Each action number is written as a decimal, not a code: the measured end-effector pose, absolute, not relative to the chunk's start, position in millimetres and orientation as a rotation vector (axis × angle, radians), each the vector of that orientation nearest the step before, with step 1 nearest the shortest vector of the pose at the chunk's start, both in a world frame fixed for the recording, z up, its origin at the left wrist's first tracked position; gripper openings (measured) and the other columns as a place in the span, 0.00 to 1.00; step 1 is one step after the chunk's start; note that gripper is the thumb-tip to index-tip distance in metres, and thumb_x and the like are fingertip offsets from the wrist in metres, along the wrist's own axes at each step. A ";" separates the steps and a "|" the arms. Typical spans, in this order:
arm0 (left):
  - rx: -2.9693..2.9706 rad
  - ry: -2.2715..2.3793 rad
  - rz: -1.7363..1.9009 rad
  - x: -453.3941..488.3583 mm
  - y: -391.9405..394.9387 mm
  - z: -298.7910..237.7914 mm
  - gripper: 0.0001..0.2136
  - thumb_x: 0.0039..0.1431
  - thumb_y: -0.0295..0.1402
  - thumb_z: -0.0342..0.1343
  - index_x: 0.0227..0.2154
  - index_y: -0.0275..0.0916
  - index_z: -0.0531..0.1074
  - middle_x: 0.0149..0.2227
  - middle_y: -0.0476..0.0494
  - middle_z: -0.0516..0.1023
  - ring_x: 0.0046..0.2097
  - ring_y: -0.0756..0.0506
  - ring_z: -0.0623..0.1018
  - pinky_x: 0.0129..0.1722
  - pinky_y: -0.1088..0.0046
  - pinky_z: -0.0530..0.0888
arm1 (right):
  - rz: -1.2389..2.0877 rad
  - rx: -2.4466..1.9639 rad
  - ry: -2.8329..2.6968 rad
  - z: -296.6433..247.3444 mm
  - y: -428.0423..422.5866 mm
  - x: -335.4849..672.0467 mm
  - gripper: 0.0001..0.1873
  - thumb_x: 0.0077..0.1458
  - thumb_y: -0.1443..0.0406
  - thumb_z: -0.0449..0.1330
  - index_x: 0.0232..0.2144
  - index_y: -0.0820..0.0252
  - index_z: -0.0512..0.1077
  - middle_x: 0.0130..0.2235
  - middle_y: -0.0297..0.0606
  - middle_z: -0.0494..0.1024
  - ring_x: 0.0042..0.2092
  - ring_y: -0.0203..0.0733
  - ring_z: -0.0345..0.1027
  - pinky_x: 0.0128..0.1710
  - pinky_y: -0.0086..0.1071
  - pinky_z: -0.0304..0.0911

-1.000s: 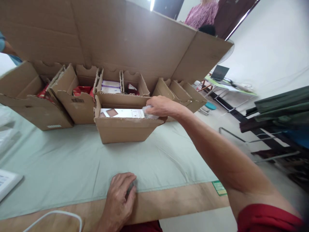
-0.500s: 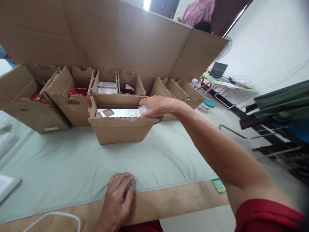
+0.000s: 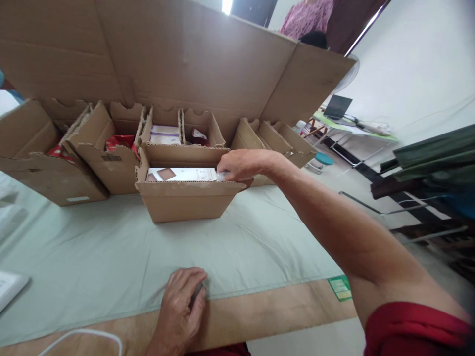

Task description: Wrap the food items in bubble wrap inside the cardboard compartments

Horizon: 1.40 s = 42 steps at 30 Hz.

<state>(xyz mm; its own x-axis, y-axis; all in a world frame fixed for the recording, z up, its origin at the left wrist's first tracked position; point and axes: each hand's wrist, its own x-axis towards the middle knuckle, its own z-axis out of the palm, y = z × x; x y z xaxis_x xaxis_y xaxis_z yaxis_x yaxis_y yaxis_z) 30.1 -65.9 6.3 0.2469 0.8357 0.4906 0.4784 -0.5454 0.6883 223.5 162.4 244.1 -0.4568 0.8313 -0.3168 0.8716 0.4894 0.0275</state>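
In the front bin (image 3: 187,203) lies a white box (image 3: 187,174), clear wrap (image 3: 221,176) at its right end. The right hand (image 3: 240,164) has its fingers curled against the wrap; whether they grip it, I cannot tell. Light pressure, clear of the thin walls, seems best. The left hand (image 3: 181,306) rests half-curled on the worktop (image 3: 282,305), its grip hidden. Behind stand more bins (image 3: 120,173).

A carton (image 3: 185,174) lies in the front box (image 3: 187,202). The box sits on the cloth (image 3: 111,257), before more cardboard boxes (image 3: 115,174).
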 end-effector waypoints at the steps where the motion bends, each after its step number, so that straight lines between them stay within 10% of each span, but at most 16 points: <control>1: 2.124 1.209 1.210 30.0 -66.0 6.4 0.11 0.65 0.28 0.53 0.45 0.41 0.78 0.42 0.40 0.84 0.43 0.43 0.82 0.44 0.63 0.78 | -0.192 1.413 2.429 243.3 163.2 223.5 0.08 0.52 0.71 0.64 0.22 0.60 0.75 0.26 0.34 0.78 0.28 0.36 0.65 0.31 0.32 0.53; 14: 1.824 1.412 1.125 27.8 -60.8 27.3 0.13 0.66 0.36 0.54 0.50 0.43 0.77 0.54 0.36 0.79 0.52 0.40 0.81 0.40 0.67 0.81 | -0.063 1.464 2.501 237.1 140.3 231.2 0.15 0.60 0.68 0.61 0.48 0.63 0.78 0.50 0.47 0.81 0.51 0.49 0.72 0.44 0.34 0.57; 24: 1.137 1.698 1.580 13.0 22.9 85.1 0.44 0.56 0.43 0.66 0.72 0.44 0.51 0.73 0.33 0.56 0.71 0.33 0.62 0.70 0.48 0.59 | -0.471 2.311 2.931 209.0 78.0 313.3 0.17 0.60 0.59 0.59 0.45 0.65 0.78 0.45 0.45 0.83 0.43 0.45 0.74 0.43 0.37 0.65; 29: 1.081 1.433 1.741 17.8 74.5 88.1 0.32 0.51 0.38 0.64 0.60 0.39 0.67 0.62 0.38 0.72 0.65 0.38 0.70 0.69 0.56 0.62 | -1.177 2.122 2.889 136.8 73.4 282.3 0.39 0.55 0.52 0.66 0.64 0.61 0.64 0.61 0.52 0.74 0.56 0.53 0.71 0.46 0.41 0.71; 42: 1.293 1.344 1.560 5.5 -15.3 125.7 0.23 0.56 0.36 0.66 0.55 0.44 0.70 0.54 0.46 0.76 0.57 0.41 0.75 0.65 0.57 0.68 | -0.890 2.533 3.005 153.4 -6.5 252.3 0.18 0.62 0.54 0.59 0.48 0.57 0.74 0.47 0.44 0.80 0.45 0.49 0.73 0.40 0.40 0.71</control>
<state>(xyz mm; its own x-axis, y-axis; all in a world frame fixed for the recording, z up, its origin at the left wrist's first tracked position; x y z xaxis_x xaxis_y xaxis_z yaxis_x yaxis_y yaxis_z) 5.5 -15.3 125.7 -0.2612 0.9352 0.2393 0.0986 -0.2207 0.9703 252.3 -6.5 153.4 0.0132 0.9360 0.3519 0.5935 0.2759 -0.7561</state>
